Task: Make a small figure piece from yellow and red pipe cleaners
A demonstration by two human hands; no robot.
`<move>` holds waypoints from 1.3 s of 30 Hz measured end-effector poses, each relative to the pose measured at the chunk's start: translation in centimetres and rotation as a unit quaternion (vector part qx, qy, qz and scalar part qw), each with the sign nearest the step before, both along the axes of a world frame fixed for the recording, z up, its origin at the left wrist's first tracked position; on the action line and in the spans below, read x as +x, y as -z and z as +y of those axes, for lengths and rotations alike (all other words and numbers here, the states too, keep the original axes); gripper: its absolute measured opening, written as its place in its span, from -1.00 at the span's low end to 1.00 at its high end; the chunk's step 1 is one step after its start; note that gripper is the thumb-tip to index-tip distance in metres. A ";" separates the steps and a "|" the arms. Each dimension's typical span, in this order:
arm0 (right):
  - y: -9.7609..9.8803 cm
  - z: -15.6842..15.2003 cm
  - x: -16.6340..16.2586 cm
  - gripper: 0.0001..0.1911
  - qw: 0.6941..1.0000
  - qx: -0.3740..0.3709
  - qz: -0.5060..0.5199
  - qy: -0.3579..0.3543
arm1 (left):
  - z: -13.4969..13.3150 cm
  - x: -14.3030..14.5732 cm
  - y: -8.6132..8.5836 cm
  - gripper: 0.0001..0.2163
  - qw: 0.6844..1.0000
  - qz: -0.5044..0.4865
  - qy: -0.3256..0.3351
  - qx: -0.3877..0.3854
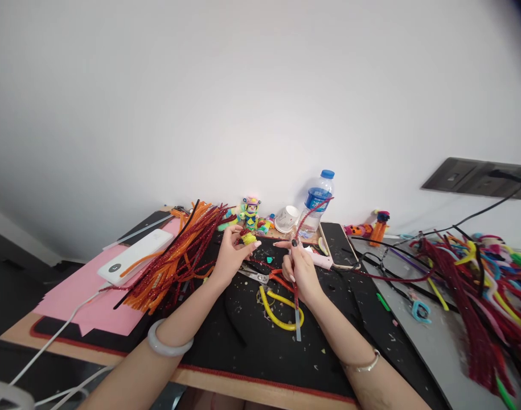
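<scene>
Between the thumb and fingers of my left hand (234,253) is a small yellow and dark red fuzzy piece (248,239), partly hidden by the fingers. My right hand (302,270) curls around a dark red glittery pipe cleaner (303,221), its index finger stretched toward the left hand. One end of the pipe cleaner rises in front of the bottle. Below the fist a pale, flat strip (298,327) sticks out. Scissors (260,277) with orange-red handles lie between the hands on the black mat (264,359). A bent yellow pipe cleaner (279,324) rests nearer to me.
Orange and dark red pipe cleaners (170,267) lie in a heap at left, beside a white power bank (134,256) on pink sheets (78,290). Behind stand a doll (251,213), a paper cup (287,218) and a water bottle (320,199). More pipe cleaners (465,307) spread at right.
</scene>
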State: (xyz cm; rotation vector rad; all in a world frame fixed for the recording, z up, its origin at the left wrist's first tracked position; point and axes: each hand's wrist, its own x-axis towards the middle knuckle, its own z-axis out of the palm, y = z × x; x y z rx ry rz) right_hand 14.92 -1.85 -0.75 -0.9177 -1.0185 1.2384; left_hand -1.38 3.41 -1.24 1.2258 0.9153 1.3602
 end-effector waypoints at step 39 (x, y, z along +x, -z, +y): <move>0.5 0.3 -0.5 -0.78 0.990 -0.080 0.101 -0.058 | -1.8 0.6 -1.2 -0.53 0.962 -0.128 0.239 -0.038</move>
